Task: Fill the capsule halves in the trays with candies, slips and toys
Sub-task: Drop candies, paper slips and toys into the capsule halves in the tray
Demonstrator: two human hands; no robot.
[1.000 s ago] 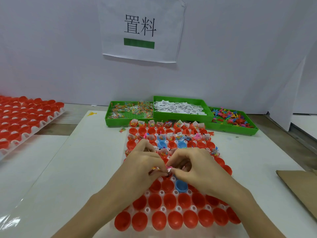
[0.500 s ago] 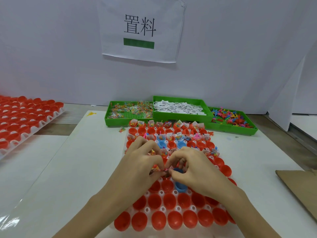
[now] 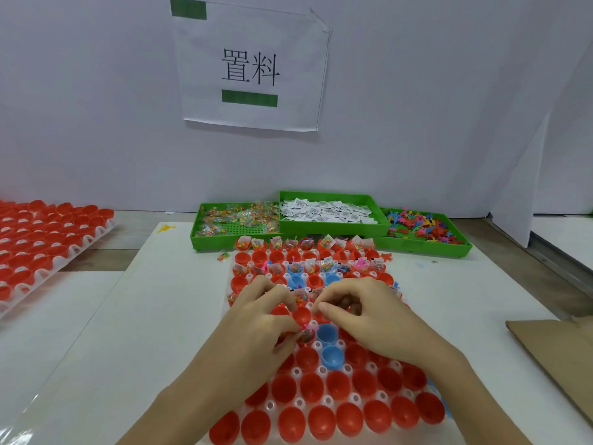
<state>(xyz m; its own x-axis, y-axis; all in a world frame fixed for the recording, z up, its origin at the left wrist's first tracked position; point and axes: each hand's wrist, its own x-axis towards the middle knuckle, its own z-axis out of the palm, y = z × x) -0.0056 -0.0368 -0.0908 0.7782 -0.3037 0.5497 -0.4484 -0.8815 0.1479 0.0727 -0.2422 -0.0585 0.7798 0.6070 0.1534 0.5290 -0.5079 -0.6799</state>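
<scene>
The white tray (image 3: 356,398) in front of me holds rows of red capsule halves (image 3: 321,422) and a few blue ones (image 3: 332,356). Far rows carry candy packets, slips and toys (image 3: 325,244); the near rows are empty. Over the tray's middle, my left hand (image 3: 256,319) pinches a small packet with a pink toy (image 3: 306,332) at a red half, beside a blue half (image 3: 327,332). Just to the right hovers my right hand (image 3: 362,316), fingers curled, with nothing visible between its fingertips.
Three green bins stand behind the tray: candies (image 3: 205,242), white slips (image 3: 330,228), coloured toys (image 3: 423,248). Another tray of red halves (image 3: 48,239) lies at the far left. Cardboard (image 3: 558,354) lies at the right. A loose candy packet (image 3: 223,255) lies by the tray.
The hands, joined on one small pink item before, have parted. The left hand keeps the item low over a red half; the right hand has drawn back to the right.
</scene>
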